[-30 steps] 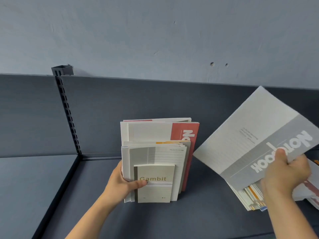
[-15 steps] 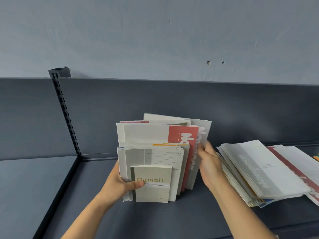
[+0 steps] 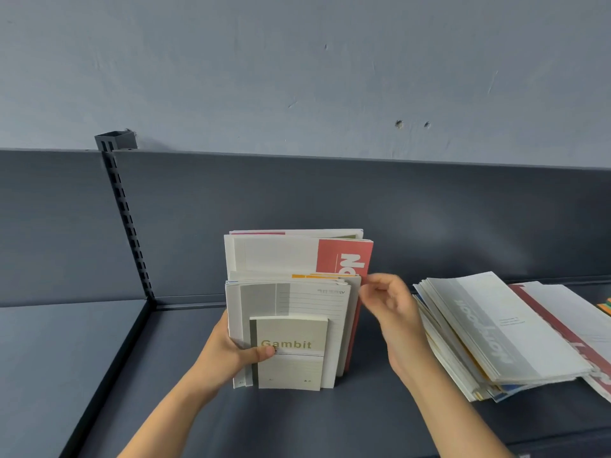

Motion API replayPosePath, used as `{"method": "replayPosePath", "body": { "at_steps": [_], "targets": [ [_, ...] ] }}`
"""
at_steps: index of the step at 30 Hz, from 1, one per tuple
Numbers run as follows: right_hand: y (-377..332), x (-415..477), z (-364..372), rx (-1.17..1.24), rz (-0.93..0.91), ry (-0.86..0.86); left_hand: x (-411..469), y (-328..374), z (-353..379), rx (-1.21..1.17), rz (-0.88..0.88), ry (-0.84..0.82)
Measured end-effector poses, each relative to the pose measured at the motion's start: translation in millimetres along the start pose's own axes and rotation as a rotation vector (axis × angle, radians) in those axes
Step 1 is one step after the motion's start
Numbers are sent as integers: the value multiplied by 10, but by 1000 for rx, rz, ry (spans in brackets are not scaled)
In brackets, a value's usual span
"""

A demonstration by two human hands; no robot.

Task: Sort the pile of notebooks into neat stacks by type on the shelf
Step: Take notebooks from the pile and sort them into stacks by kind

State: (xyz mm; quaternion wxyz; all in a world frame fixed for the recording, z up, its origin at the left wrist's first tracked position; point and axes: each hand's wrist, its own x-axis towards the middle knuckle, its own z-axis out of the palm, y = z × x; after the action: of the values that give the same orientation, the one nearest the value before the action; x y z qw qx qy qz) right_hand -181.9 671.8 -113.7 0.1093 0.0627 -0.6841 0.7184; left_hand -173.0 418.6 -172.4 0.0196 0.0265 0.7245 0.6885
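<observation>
Near the dark shelf's [image 3: 330, 421] rear wall, my left hand [image 3: 231, 350] clamps the upright bundle of thin, floppy paper notebooks [image 3: 291, 302] by its left edge, while my right hand [image 3: 393, 312], fingers loosely curled and empty, hovers beside its right edge, where I judge support is best.

"Gambit" on small beige notebook [image 3: 291, 352]; partial "No" on red-banded notebook [image 3: 344, 259].
</observation>
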Motion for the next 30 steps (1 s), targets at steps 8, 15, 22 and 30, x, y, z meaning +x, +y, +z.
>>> {"method": "replayPosePath", "body": {
  "at_steps": [8,15,22,30],
  "targets": [
    [-64,78,34,-157,5,14,5,8,-23,27,4,-31],
    [-31,114,-62,-7,39,106,-18,44,-28,37,19,-42],
    [40,89,-486,53,132,180,-4,34,-9,42,33,-20],
    [332,-57,-691,-99,215,261,32,9,-6,34,9,-1]
  ]
}}
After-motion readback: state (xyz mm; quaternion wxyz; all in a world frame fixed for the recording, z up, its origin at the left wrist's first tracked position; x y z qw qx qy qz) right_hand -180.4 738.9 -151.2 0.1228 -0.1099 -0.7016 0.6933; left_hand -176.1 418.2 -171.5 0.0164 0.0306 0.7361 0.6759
